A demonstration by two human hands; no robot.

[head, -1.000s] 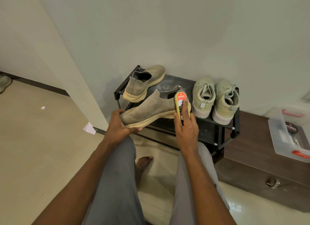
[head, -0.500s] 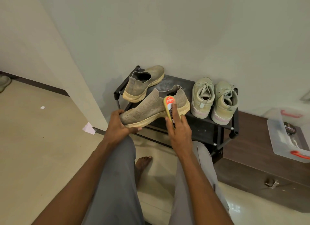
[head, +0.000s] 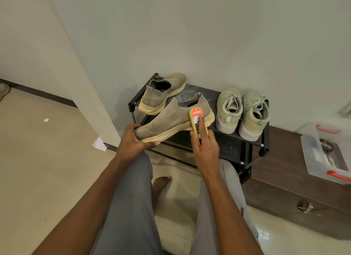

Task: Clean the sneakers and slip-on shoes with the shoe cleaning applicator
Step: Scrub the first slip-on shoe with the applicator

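My black shoe rack point(head: 230, 146) stands against the wall at centre frame. On its top shelf sit one slip-on shoe point(head: 163, 92) at the upper left and a pair of lace-up sneakers point(head: 243, 112) at the right.

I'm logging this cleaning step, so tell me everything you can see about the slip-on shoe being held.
The held slip-on shoe has a grey-beige knit upper with a ribbed sock collar and a thick yellowed sole. It looks dusty. It lies roughly level above the front of the black rack, toe left. The left hand grips its toe; the right hand presses the applicator against its heel side.
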